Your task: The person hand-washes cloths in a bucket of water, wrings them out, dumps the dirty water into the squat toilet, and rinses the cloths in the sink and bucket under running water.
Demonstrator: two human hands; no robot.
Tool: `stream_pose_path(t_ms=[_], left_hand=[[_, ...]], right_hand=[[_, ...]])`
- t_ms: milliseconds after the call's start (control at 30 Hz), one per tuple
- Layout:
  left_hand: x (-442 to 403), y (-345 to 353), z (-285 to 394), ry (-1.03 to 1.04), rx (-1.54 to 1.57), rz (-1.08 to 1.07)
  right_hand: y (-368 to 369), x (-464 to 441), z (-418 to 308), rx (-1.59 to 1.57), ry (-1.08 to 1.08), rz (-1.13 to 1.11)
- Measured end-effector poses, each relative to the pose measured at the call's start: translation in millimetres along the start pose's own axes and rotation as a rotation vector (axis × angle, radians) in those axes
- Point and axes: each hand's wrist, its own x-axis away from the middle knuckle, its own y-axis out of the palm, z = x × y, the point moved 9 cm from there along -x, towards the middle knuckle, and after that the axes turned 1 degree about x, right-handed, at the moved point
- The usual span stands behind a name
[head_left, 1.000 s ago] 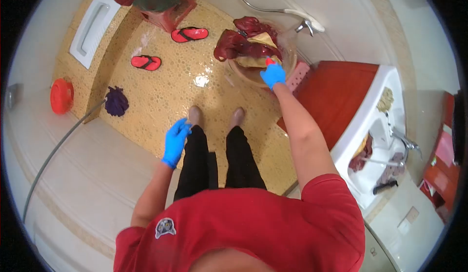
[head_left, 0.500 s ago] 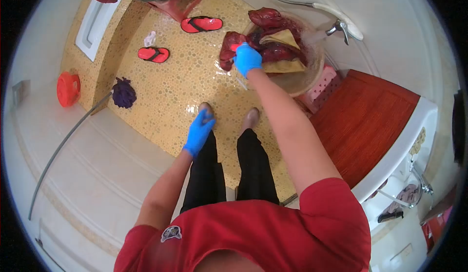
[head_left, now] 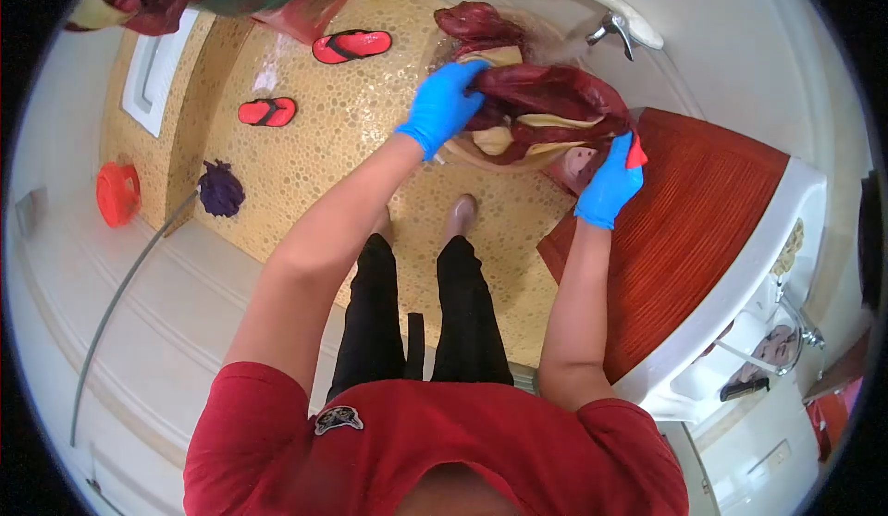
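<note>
A wet, dark red cloth with cream-coloured parts is stretched between my two blue-gloved hands, above a round basin. My left hand grips its left end, fingers closed over the edge. On the other side, my right hand is closed on the right end, where a bright red tip sticks out by the fingers. More dark red fabric lies heaped at the far side of the basin. Most of the basin's inside is hidden by the cloth.
A wall tap runs water into the basin. Right of it stands a wood-look cabinet top beside a sink. Red flip-flops, a purple mop head and an orange bucket are to the left.
My left hand has risen from near my legs to the cloth and taken hold of it. My right hand has moved right, pulling the cloth out across the basin.
</note>
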Motion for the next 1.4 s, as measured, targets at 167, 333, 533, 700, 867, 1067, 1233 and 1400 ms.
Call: stream_pose_path(t_ms=[167, 333, 533, 700, 867, 1067, 1233, 1400], left_hand=[[9, 31, -39, -0.049, -0.141, -0.059], [7, 105, -82, -0.018, -0.408, -0.241], [-1, 150, -108, -0.129, -0.648, -0.485], [-4, 154, -109, -0.137, -0.724, -0.58], [12, 126, -139, -0.421, -0.225, -0.359], [17, -4, -59, -0.144, -0.559, -0.409], [-24, -150, 31, 0.038, -0.615, -0.255], [-83, -313, 182, 0.426, -0.618, 0.15]], right_hand=[[51, 12, 51, 0.499, -0.355, -0.32], [129, 32, 129, 1.074, -0.416, -0.773], [145, 22, 179, 1.452, -0.236, -0.849], [152, 3, 245, 1.574, -0.202, -0.899], [138, 16, 205, 1.259, -0.12, -0.933], [39, 1, 128, 0.193, 0.407, -0.321], [21, 5, -72, -0.161, 0.349, -0.306], [-13, 19, -321, -0.121, -0.087, -0.346]])
